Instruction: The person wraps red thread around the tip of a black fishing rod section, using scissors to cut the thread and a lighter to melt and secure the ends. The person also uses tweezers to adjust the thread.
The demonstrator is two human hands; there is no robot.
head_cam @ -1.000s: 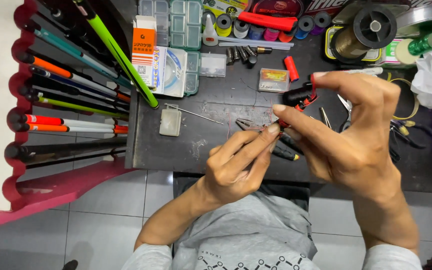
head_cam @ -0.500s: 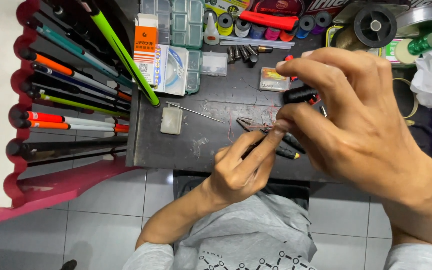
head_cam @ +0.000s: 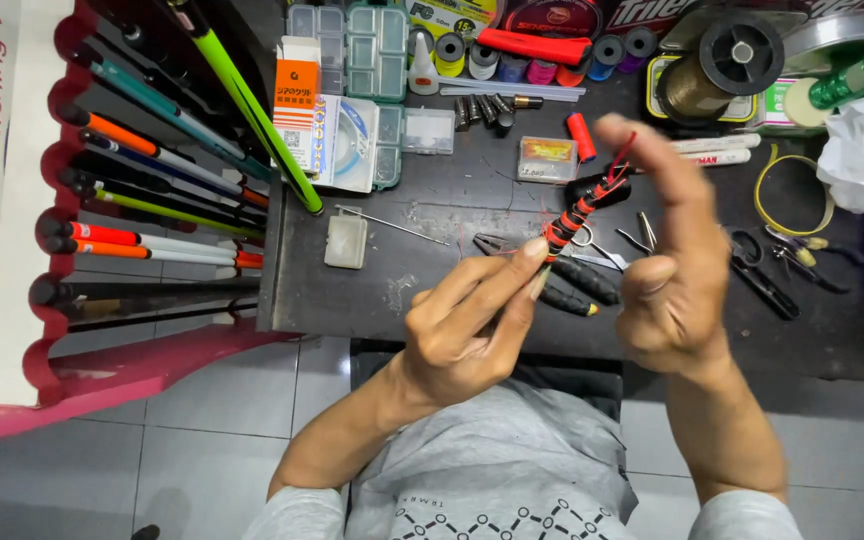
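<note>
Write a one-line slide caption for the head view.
Left hand pinches a rod section wrapped in red thread while right hand pulls the thread above a cluttered workbench.

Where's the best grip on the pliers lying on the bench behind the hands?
Likely the two black handles: they point toward the person and lie side by side, free of clutter. Come from the near edge of the dark bench. The jaw end is partly hidden behind the left hand.

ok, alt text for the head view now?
Left hand pinches the lower end of a thin black rod wrapped in red thread, while the right hand holds its upper end with a finger raised. Below lie a dark workbench with pliers and spools.
</note>
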